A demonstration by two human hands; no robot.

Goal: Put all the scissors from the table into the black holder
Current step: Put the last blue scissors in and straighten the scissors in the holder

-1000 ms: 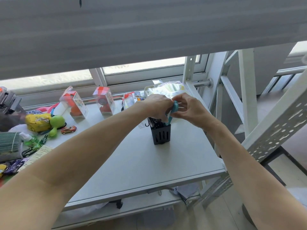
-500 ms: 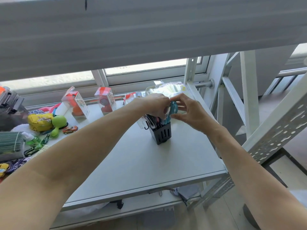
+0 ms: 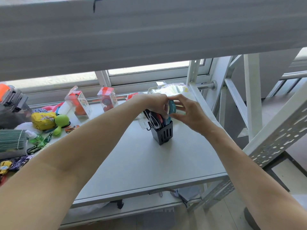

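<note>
Both hands meet just above the black holder [image 3: 163,134], which stands upright on the grey table [image 3: 141,163] toward its far right part, its slotted side facing the camera. The left hand [image 3: 157,103] and the right hand [image 3: 187,112] pinch the teal scissors [image 3: 172,107] between them by the handle — left fingertips on one side, right thumb and fingers on the other — with the blades pointing down into the holder. Other scissors [image 3: 155,119] already stand in it, dark, pale and red handles crowded against the teal pair; how many is hard to tell, as the left hand covers their tops. The left forearm crosses the table diagonally and hides much of its middle. Behind the hands lies a clear plastic bag [image 3: 169,88], partly hidden by them. Well apart to the left sits a clutter of things: two clear boxes with red toys [image 3: 79,103], a yellow pouch [image 3: 44,120], a green toy [image 3: 60,122], small toy cars [image 3: 71,128] and a green bottle [image 3: 34,138]. A pale shelf board [image 3: 149,34] overhead fills the upper part of the view, and a white perforated frame post [image 3: 279,135] slants along the right.
</note>
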